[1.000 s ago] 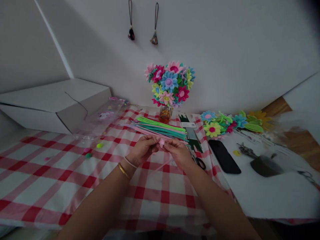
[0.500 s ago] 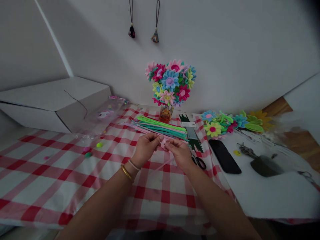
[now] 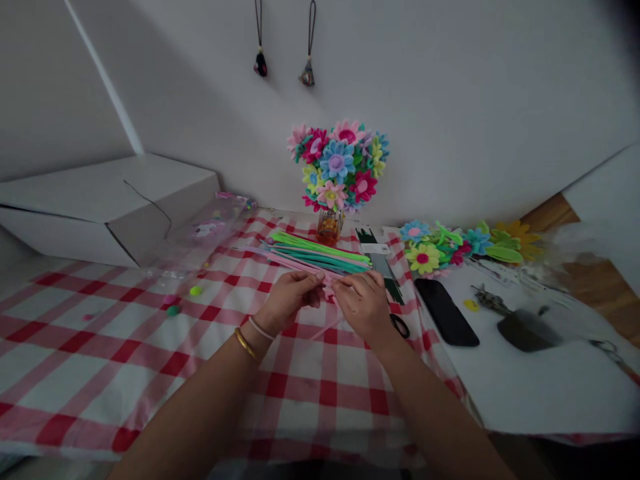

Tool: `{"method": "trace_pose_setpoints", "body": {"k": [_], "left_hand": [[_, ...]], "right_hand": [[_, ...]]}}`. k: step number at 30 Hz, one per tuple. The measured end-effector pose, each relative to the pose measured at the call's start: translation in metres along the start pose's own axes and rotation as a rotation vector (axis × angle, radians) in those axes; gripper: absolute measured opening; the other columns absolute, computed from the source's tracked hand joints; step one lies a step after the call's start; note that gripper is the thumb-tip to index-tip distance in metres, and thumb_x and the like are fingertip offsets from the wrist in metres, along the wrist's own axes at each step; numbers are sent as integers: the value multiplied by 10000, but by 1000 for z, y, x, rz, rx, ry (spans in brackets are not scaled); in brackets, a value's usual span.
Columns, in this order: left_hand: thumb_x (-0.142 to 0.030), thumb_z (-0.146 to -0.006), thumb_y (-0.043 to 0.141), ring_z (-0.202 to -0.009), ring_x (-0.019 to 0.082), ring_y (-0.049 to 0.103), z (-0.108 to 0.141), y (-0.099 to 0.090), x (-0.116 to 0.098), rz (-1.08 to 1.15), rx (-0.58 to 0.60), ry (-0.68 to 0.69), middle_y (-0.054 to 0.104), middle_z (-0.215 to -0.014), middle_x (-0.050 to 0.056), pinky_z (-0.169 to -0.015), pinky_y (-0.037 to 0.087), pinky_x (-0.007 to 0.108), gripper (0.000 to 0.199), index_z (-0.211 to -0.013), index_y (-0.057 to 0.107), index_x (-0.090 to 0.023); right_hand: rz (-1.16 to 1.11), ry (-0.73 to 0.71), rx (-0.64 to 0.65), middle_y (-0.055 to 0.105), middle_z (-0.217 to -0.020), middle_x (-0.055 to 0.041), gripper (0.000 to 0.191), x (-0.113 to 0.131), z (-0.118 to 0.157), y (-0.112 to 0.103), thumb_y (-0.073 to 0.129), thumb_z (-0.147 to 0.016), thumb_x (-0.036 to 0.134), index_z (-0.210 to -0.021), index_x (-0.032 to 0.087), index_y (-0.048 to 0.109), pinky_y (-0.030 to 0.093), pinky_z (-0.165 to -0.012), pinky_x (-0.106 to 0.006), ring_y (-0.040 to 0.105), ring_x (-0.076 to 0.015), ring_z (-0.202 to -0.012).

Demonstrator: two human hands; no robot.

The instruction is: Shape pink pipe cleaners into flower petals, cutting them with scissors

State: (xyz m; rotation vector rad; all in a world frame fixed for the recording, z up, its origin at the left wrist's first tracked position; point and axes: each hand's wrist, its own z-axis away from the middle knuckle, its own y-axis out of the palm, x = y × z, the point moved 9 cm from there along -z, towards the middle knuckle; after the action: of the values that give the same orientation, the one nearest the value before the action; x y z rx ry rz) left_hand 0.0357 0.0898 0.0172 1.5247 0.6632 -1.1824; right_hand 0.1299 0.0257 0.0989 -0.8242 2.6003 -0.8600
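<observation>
Between my fingertips, over the checked tablecloth, is a small pink fuzzy pipe cleaner piece (image 3: 329, 288), bent into loops. My left hand (image 3: 295, 298) pinches it from the left, thumb on top. From the other side my right hand (image 3: 363, 303) grips it, with the back of the hand turned up and hiding part of the piece. Just beyond the hands lies a bundle of pipe cleaners (image 3: 320, 252) in green, teal and pink. One black loop of the scissors (image 3: 399, 325) shows beside my right wrist.
A vase (image 3: 330, 225) of fuzzy flowers (image 3: 337, 163) stands behind the bundle. Left are a white box (image 3: 165, 213), a clear plastic bag (image 3: 200, 233) and small pompoms (image 3: 195, 291). Right are a black phone (image 3: 447, 312), loose fuzzy flowers (image 3: 424, 257), keys (image 3: 490, 300) and a dark pouch (image 3: 527, 330).
My right hand has rolled over, its back now facing up more and covering more of the scissors. My left hand has shifted slightly left and opened its lower fingers a little, still pinching the pink piece.
</observation>
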Motion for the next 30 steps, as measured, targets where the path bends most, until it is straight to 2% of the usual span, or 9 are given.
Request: {"method": "trace_pose_setpoints", "body": {"k": [2,4,9,12,18,22,24,28,30], "left_hand": [[-309,-673,650,-427,73,483,-1,-1,0,-20,-4,0,577,-538,10,-440,352,206,208,-625,602,-113],[-300,-674,648,-432,69,470,-1,-2,-4,-57,-16,46,562,-521,0,-442,343,203,205,-604,597,-114],[-305,-690,637,-482,72,452,2,0,-20,-184,-43,196,546,-526,-4,-464,335,204,199,-640,633,-112],[-281,-684,647,-492,71,448,3,4,-20,-140,-16,206,551,-544,0,-471,333,207,171,-652,646,-113],[-187,-633,683,-471,58,449,1,5,-4,175,51,12,568,-566,3,-452,305,200,85,-678,647,-124],[-164,-633,673,-425,42,409,2,16,3,297,166,-111,518,-493,-1,-436,291,195,91,-598,619,-99],[-159,-646,662,-413,35,390,2,16,2,319,169,-119,506,-496,-3,-419,274,188,96,-598,610,-94],[-174,-678,641,-417,36,390,2,10,3,313,85,-127,508,-526,3,-403,267,181,137,-584,583,-93],[-187,-686,638,-412,32,376,3,14,4,314,116,-135,482,-516,-8,-402,268,181,158,-578,570,-95]], "right_hand": [[-52,14,11,661,-780,-15,123,2,0,2,531,-795,163,-816,219,638,344,-769,-338,569,-142,-749],[-187,114,30,663,-817,-27,104,-3,1,7,551,-783,217,-841,215,638,362,-782,-345,570,-160,-787],[-682,635,110,660,-771,-30,188,-37,18,37,579,-742,326,-854,191,645,437,-635,-280,579,-156,-699],[-901,829,120,646,-711,-14,145,-45,27,49,599,-713,307,-757,180,654,428,-598,-258,563,-140,-645],[-1307,979,110,624,-660,14,100,-39,34,64,676,-631,264,-704,196,671,436,-642,-271,541,-120,-622],[-1531,992,114,626,-646,22,109,-31,35,73,721,-582,223,-679,202,675,445,-670,-292,555,-121,-620],[-1541,992,115,625,-637,27,104,-31,35,74,724,-584,215,-675,207,675,442,-672,-285,554,-111,-613],[-1479,1005,138,634,-665,23,87,-32,35,75,700,-621,233,-699,202,679,436,-689,-274,556,-101,-628],[-1460,981,160,637,-680,18,96,-31,34,74,698,-626,243,-708,199,679,434,-688,-274,558,-106,-644]]}}
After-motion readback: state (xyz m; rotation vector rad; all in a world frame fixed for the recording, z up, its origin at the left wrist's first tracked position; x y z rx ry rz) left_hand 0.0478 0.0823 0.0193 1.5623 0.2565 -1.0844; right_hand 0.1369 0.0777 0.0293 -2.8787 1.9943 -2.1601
